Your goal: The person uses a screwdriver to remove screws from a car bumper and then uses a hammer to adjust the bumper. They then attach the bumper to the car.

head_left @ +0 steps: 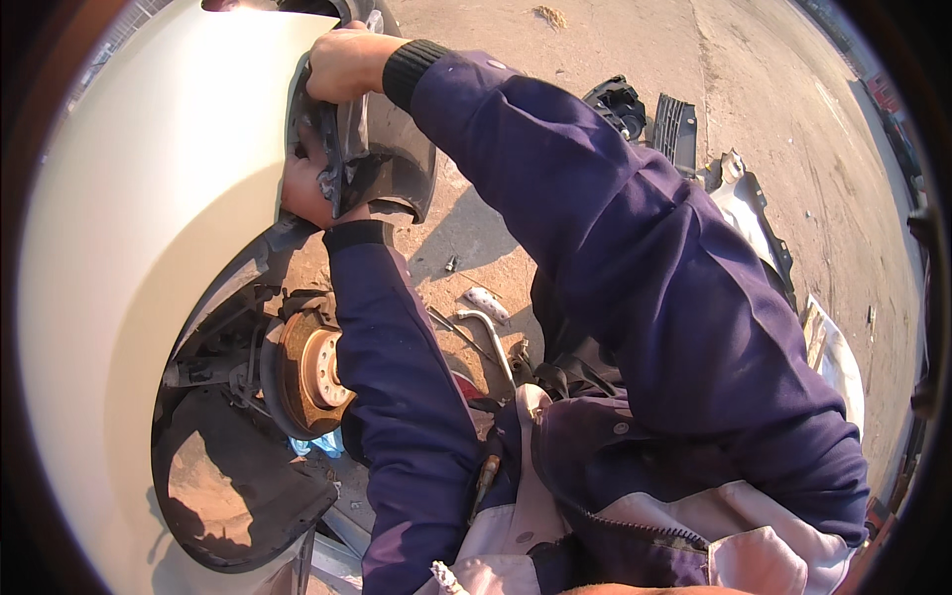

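Observation:
A pale cream car fender (149,178) fills the left side, with a dark plastic part (387,164) at its front edge. My right hand (347,64) reaches across from the right and closes over the top of that dark part, its fingertips out of sight. Lower down, my left hand (309,183) is pushed in between the fender edge and the dark part; most of its fingers are hidden. Beneath my left forearm, the wheel is off and a rusty brake disc (315,372) shows in the arch.
A black wheel-arch liner (233,486) hangs below the fender. On the sandy ground lie a bent pale metal bar (491,342), a black grille piece (674,129), a black car part (617,104) and a white broken panel (744,213). Blue plastic (322,443) lies under the disc.

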The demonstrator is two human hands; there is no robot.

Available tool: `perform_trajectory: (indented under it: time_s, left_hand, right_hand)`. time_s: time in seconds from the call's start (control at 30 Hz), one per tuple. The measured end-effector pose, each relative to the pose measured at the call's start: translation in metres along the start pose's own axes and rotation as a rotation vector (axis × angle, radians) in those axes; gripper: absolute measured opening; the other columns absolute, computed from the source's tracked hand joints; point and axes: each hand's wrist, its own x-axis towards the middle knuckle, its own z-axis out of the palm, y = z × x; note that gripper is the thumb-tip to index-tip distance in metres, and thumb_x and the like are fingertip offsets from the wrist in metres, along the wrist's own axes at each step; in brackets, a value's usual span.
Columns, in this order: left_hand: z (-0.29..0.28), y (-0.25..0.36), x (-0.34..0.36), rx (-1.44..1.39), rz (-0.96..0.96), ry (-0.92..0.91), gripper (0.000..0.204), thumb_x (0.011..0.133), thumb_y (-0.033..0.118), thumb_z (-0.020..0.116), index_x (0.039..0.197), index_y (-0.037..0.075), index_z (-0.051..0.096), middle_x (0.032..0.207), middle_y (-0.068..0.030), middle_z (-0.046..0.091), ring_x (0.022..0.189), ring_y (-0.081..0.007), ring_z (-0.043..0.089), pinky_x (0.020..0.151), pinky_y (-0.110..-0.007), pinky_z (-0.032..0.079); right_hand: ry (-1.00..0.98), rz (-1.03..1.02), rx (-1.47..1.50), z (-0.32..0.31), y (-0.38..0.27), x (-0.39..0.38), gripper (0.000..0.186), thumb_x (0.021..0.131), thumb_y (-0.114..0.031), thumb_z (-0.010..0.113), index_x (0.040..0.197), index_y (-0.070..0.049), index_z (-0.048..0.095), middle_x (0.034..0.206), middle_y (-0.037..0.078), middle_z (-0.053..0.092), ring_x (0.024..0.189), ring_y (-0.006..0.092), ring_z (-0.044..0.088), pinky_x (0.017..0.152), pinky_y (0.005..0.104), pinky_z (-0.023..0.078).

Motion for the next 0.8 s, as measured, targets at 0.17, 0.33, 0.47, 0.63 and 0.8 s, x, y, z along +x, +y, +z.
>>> perform_trajectory:
  time_s: [0.17, 0.33, 0.47, 0.63, 0.8]
  left_hand:
    - [0.000, -0.011, 0.005, -0.100, 0.039, 0.013, 0.053, 0.108, 0.048, 0.069, 0.097, -0.003, 0.077, 0.085, -0.0224, 0.080, 0.072, -0.0381, 0.075, 0.073, -0.045, 0.059]
    - [-0.001, -0.015, 0.012, 0.161, 0.147, 0.028, 0.047, 0.105, 0.043, 0.075, 0.100, -0.003, 0.081, 0.083, -0.0218, 0.080, 0.067, -0.0362, 0.075, 0.073, -0.043, 0.061]
    - [-0.001, -0.008, 0.007, 0.138, 0.037, 0.036, 0.036, 0.099, 0.031, 0.081, 0.104, -0.005, 0.082, 0.088, -0.0181, 0.082, 0.073, -0.0293, 0.077, 0.077, -0.039, 0.061]
    - [-0.008, -0.001, 0.011, 0.001, 0.122, 0.025, 0.032, 0.095, 0.026, 0.083, 0.104, -0.006, 0.082, 0.092, -0.0161, 0.083, 0.077, -0.0255, 0.076, 0.080, -0.037, 0.061]
    - [-0.011, -0.011, 0.010, -0.162, 0.175, -0.040, 0.029, 0.091, 0.020, 0.084, 0.104, -0.006, 0.081, 0.095, -0.0141, 0.083, 0.081, -0.0218, 0.076, 0.082, -0.036, 0.061]
  right_hand:
    - [0.161, -0.183, -0.232, 0.010, -0.003, -0.005, 0.033, 0.098, -0.023, 0.067, 0.124, -0.014, 0.085, 0.127, 0.011, 0.081, 0.124, 0.0331, 0.073, 0.110, 0.0567, 0.050]
    - [0.248, -0.234, -0.279, 0.021, -0.007, -0.004, 0.032, 0.098, -0.023, 0.068, 0.123, -0.014, 0.085, 0.126, 0.010, 0.081, 0.123, 0.0329, 0.074, 0.109, 0.0560, 0.051]
    - [0.277, -0.259, -0.290, 0.028, -0.011, -0.003, 0.032, 0.097, -0.022, 0.069, 0.123, -0.015, 0.086, 0.126, 0.010, 0.081, 0.123, 0.0327, 0.074, 0.108, 0.0554, 0.052]
    - [0.312, -0.276, -0.291, 0.032, -0.011, -0.003, 0.031, 0.097, -0.022, 0.069, 0.122, -0.015, 0.086, 0.125, 0.010, 0.081, 0.122, 0.0324, 0.075, 0.107, 0.0547, 0.053]
    - [0.334, -0.291, -0.289, 0.035, -0.009, -0.002, 0.030, 0.097, -0.022, 0.070, 0.122, -0.016, 0.086, 0.124, 0.010, 0.082, 0.121, 0.0322, 0.076, 0.106, 0.0540, 0.054]
